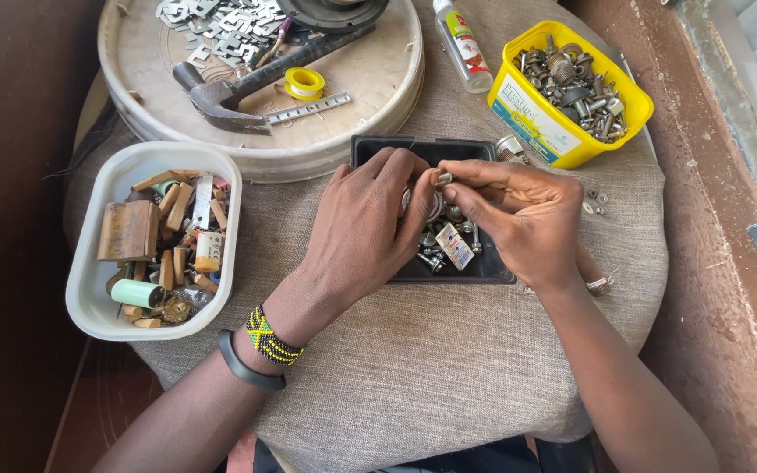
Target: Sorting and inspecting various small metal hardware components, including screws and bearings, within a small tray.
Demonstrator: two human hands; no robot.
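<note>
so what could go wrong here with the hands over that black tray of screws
1. The right hand pinches a small bolt at its fingertips against the left hand; a slip could drop it among the loose screws in the black tray.
2. Tiny washers lie loose on the grey cloth near the edge and might roll off.
3. The yellow tub of hardware sits close to the right forearm; a nudge could tip it.

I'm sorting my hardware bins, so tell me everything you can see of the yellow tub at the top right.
The yellow tub is a rectangular plastic container with a paler printed label on its near side. It stands upright and open on the grey cloth, turned at an angle, heaped with grey metal bolts, nuts and fittings. Neither hand touches it; a small plastic bottle lies just to its left.
</note>
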